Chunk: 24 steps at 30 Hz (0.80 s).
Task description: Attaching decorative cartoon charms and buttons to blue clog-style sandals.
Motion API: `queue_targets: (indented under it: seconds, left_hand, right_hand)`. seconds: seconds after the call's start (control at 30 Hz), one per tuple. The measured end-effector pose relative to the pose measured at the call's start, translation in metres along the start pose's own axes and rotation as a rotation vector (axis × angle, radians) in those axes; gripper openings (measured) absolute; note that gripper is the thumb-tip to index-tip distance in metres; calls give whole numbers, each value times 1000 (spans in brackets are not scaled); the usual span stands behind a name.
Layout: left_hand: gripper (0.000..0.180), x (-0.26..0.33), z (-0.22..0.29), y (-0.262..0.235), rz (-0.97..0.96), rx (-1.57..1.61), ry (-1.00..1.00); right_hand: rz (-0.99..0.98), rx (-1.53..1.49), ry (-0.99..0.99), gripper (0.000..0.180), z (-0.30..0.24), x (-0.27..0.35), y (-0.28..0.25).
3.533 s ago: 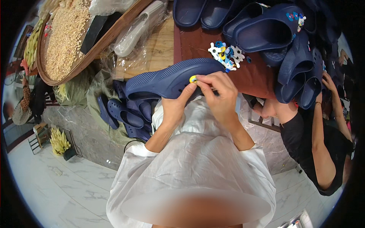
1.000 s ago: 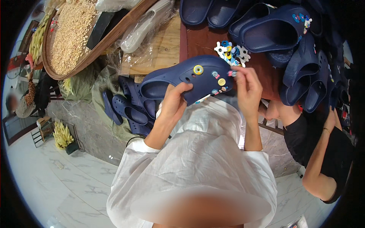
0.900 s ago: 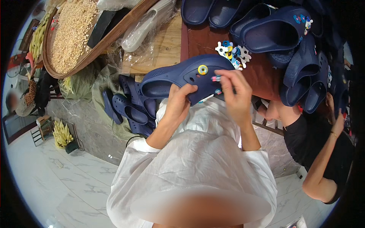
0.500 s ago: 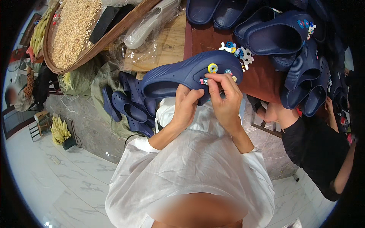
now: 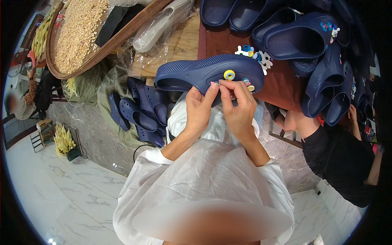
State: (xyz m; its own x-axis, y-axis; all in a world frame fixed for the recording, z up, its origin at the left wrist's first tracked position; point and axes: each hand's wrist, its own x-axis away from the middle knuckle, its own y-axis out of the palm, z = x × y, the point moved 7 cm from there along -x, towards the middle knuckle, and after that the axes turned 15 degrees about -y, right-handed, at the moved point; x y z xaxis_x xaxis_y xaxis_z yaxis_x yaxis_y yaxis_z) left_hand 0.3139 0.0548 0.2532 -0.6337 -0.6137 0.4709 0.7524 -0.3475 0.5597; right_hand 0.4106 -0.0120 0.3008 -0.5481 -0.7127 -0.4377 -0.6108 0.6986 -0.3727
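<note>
A navy blue clog (image 5: 208, 67) is held up in front of me, lying on its side with its toe to the right. My left hand (image 5: 198, 110) grips its near edge, the thumb pressed up by the upper. My right hand (image 5: 240, 108) pinches at the same spot, thumb and forefinger closed around a small shoe charm (image 5: 212, 83), mostly hidden with only a pink bit showing. A round yellow charm (image 5: 229, 75) sits on the clog's upper, and further charms show near the toe. Just beyond the clog is a cluster of white and blue charms (image 5: 265, 61).
Several navy clogs (image 5: 296, 38) are piled on the brown cloth (image 5: 281, 87) at the right; more clogs (image 5: 141, 116) hang at the left. A basket (image 5: 112, 38) of pale kernels and a plastic-wrapped white shoe (image 5: 157, 30) lie at the back left. Another person in black (image 5: 335, 159) is at the right.
The clog has shifted slightly right and tipped. My left thumb has moved up beside my right fingertips, and the small charm between them is now mostly covered.
</note>
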Motion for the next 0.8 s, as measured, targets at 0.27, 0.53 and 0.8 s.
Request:
queue_targets:
  seconds: [0.27, 0.53, 0.8]
  left_hand:
    - [23, -3, 3, -5, 70, -98, 64]
    - [23, -7, 3, -8, 31, -62, -28]
    - [25, -18, 8, -19, 115, -15, 2]
  right_hand:
    - [-33, 118, -125, 14, -3, -4, 0]
    - [-29, 171, -191, 18, -3, -2, 1]
    - [52, 54, -183, 22, 3, 5, -19]
